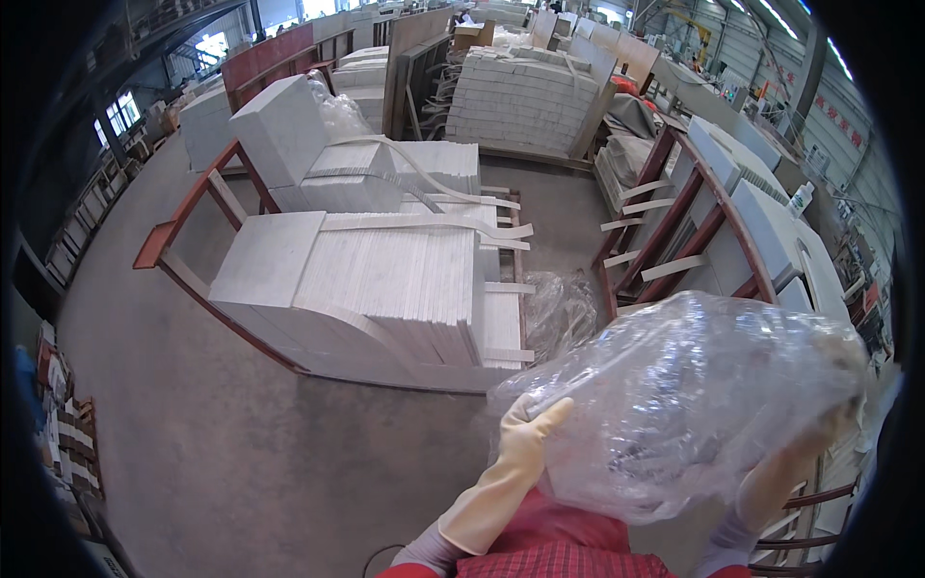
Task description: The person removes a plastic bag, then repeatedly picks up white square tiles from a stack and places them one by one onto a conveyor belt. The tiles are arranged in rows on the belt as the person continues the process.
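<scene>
A crumpled sheet of clear plastic film (674,405) is spread between my hands, in front of my red clothing. My left hand (525,433), in a cream rubber glove, is closed on the film's left edge with the thumb on top. My right hand (836,371) shows dimly through the film at its right end and holds it up there; its fingers are mostly covered. Ahead of me, stacked white stone slabs (395,289) stand on edge in a red-brown metal frame, with pale straps (424,222) over them.
More clear film (564,313) lies on the floor beside the slabs. At right, a red-brown rack (718,183) holds slabs, with a white bottle (801,198) on top. Brick-like stacks of pale stone (520,101) stand at the back. Grey floor (193,405) extends at left.
</scene>
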Motion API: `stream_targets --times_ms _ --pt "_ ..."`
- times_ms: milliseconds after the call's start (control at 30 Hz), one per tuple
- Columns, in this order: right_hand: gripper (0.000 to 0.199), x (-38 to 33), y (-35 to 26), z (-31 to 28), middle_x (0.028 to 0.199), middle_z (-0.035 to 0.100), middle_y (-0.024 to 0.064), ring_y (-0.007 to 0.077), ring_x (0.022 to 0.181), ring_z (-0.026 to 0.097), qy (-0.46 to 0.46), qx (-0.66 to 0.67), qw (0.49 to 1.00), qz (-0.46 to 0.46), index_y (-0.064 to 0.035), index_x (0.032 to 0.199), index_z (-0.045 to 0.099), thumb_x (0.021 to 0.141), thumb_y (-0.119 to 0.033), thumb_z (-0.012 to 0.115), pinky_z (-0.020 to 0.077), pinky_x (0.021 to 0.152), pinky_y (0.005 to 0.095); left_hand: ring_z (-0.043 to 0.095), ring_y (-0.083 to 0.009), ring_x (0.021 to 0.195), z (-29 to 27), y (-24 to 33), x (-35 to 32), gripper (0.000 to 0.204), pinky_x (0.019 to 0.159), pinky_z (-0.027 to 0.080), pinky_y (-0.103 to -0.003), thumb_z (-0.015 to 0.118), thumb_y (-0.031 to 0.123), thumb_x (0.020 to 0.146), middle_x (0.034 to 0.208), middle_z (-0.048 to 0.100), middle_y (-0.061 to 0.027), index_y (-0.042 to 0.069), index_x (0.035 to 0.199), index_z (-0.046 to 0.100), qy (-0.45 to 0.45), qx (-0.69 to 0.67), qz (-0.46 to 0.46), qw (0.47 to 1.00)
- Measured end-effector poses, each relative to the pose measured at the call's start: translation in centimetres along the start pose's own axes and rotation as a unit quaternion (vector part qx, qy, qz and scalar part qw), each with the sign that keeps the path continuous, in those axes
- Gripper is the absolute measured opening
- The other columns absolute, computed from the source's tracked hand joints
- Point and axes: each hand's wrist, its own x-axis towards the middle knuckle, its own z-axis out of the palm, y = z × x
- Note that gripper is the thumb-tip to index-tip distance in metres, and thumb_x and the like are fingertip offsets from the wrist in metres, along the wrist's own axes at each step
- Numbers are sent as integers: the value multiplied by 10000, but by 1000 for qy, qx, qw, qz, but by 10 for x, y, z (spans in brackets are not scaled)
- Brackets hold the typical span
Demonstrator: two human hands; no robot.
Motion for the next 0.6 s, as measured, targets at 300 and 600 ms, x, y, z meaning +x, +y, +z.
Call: stream_targets --times_ms 300,600 --pt "195 -106 84 4 1041 668 81 163 972 612 24 -22 929 370 18 1065 652 953 -79 524 472 896 310 569 -73 716 -37 -30 35 226 642 438 -243 748 122 806 827 667 -5 35 991 652 166 157 24 973" --pt "527 -234 68 -62 1249 583 106 207 1148 556 -4 -161 833 530 -85 1379 456 964 -402 524 435 951 295 630 -221 821 -31 -92 45 337 756 506 -353 730 40 777 1009 653 -105 36 1082 586 247 39 -97 963"
